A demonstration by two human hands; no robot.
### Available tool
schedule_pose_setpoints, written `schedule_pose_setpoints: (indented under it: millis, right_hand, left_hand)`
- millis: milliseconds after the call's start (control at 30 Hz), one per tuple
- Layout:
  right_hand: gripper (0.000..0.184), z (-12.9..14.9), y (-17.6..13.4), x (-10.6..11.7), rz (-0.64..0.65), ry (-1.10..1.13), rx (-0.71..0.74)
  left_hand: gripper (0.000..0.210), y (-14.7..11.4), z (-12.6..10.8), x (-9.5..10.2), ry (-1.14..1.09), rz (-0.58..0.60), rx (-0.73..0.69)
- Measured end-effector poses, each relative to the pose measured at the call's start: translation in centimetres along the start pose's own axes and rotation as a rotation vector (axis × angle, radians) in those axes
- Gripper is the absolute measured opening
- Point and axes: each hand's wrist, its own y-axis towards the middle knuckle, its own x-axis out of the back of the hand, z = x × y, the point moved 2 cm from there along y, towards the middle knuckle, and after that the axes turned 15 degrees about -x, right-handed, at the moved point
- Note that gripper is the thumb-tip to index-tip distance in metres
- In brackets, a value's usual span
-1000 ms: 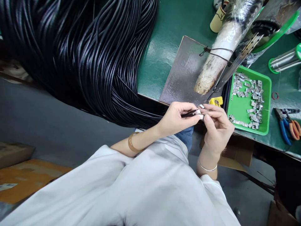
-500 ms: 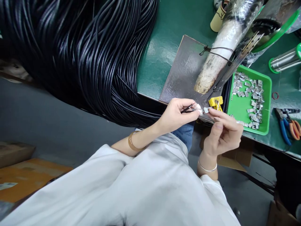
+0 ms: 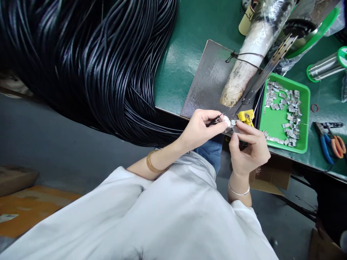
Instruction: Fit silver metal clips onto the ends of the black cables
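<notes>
Pinched in my left hand (image 3: 202, 128) are the end of a black cable (image 3: 213, 122) and a small silver USB plug (image 3: 232, 123). White material covers one of its fingertips, and a thin red wire shows there. My right hand (image 3: 249, 146) is close on the right, its index fingertip touching the plug and its thumb apart below. A thin pale strand (image 3: 255, 107) runs down to the right fingers; whether they grip it is unclear. Just beyond them lies a yellow clip-like tool (image 3: 246, 117).
A large bundle of black cables (image 3: 108, 65) covers the left of the green table (image 3: 195, 21). A dark board (image 3: 206, 77) lies under a white wrapped tube (image 3: 244, 68). Rightward are a green tray (image 3: 273, 124) of USB plugs, a wire spool (image 3: 324, 68) and pliers (image 3: 325, 141).
My right hand has moved slightly left, and its thumb has come closer to the index finger and the plug. My left hand keeps its hold on the cable end.
</notes>
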Motion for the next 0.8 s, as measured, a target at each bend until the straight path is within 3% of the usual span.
schedule_pose_setpoints:
  millis: [233,400,800]
  right_hand:
    - [0.022,-0.1,0.0,-0.1,-0.029,-0.157,0.164]
    - [0.023,-0.4,0.3,-0.2,0.008,-0.059,0.082]
    - [0.015,0.4,1.9,-0.2,0.071,-0.142,0.040]
  left_hand:
    - [0.022,0.2,0.2,0.0,0.078,-0.004,-0.018]
    - [0.014,0.4,0.1,-0.4,0.092,-0.039,-0.045]
    - [0.013,1.1,-0.3,-0.7,0.196,-0.147,-0.098]
